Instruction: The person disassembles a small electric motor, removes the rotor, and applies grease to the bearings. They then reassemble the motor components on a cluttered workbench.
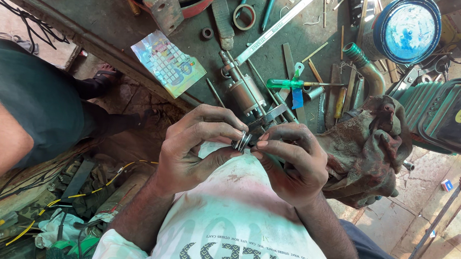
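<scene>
Closest to my lens, my white shirt (pixel 235 222) fills the bottom of the view, and just above it both hands meet over a small stack of metal rings (pixel 241 141). My left hand (pixel 194 148) curls in from the left, thumb below and forefinger above, pinching the stack's near side. My right hand (pixel 293 161) mirrors it, fingertips (pixel 262 144) pressed against the rings' other side, the remaining fingers folded loosely. Neither hand is spread; both are closed down on the same piece, which sits right between them and clear of the bench.

Just beyond my knuckles lies a metal cylinder assembly (pixel 244 92) with thin rods. A green-handled screwdriver (pixel 290 84) rests beside it, and a long flat wrench (pixel 272 29) angles away across the workbench (pixel 113 24). A dirty rag (pixel 370 144) is bunched at my right, with a blue round tin (pixel 408 28) farther off.
</scene>
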Demonstrator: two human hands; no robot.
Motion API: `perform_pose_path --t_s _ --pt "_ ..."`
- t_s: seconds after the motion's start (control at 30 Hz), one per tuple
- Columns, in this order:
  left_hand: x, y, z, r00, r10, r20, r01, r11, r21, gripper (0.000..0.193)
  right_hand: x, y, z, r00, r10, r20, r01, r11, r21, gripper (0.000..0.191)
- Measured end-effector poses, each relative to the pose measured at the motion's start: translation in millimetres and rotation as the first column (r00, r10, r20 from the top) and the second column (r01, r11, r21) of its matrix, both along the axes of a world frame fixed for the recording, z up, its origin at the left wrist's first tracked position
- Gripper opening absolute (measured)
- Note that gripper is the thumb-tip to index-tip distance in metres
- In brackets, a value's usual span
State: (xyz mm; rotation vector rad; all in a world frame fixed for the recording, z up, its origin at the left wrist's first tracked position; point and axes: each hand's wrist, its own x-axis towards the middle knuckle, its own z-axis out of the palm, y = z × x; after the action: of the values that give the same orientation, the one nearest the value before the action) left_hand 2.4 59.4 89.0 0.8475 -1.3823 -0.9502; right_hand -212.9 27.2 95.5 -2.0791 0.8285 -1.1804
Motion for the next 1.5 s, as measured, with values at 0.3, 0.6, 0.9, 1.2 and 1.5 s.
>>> perform_pose_path --t_s 0.3,0.6,0.9,1.2,1.5 --pt "-2.3 -1.6 -3.2 0.998 -0.012 -0.058 0.018 0.995 0.098 0.039 -3.5 -0.8 22.8 0.952 0.263 -0.156 -0.281 0.954 -0.107 0.050" --pt "0.0 -4.0 5.2 0.995 0.057 0.081 -0.065 0.993 0.099 0.042 4.6 -10.2 32.5 0.896 0.372 -0.244 -0.418 0.892 -0.174 0.066" --pt "10.8 -6.3 9.5 0.991 0.048 0.122 -0.057 0.996 0.067 0.040 14.2 -11.5 34.6 0.881 0.370 -0.297 -0.439 0.873 -0.214 0.071" --pt "14.2 -8.1 11.1 0.981 0.081 0.178 -0.077 0.997 -0.028 0.039 16.1 -5.8 26.6 0.806 0.305 -0.507 -0.454 0.868 -0.199 0.072" --pt "12.7 -4.6 11.6 0.950 0.127 0.286 -0.098 0.989 -0.114 0.036 8.3 -6.4 16.8 0.847 0.417 -0.330 -0.420 0.905 0.065 0.082"
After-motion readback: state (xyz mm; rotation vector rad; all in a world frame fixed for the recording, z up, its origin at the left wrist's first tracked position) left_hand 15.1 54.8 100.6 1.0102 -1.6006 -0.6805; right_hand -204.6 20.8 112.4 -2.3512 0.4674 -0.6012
